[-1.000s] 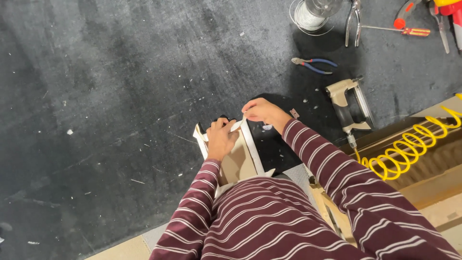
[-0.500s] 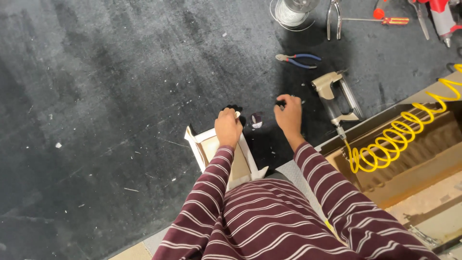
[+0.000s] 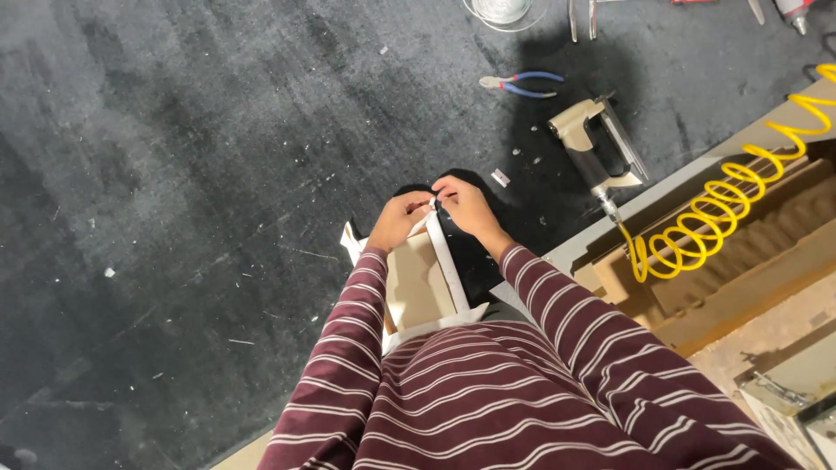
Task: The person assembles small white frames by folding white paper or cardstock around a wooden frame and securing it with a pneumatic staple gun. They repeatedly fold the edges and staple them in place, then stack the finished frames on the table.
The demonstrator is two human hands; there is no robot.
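Left hand point(image 3: 396, 222) and right hand point(image 3: 466, 204) pinch frame point(image 3: 444, 265) top corner, fingers clamped; light, stiff wood, likely fragile joints.

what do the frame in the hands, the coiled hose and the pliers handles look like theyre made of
Frame: pale wood rails with a tan board panel, matt, likely unfinished.
Coiled hose: glossy yellow plastic, judging by its springy coils.
Pliers: blue handles look rubber or plastic coated, jaws dull metal.
Both hands, left hand and right hand, pinch the frame's top.
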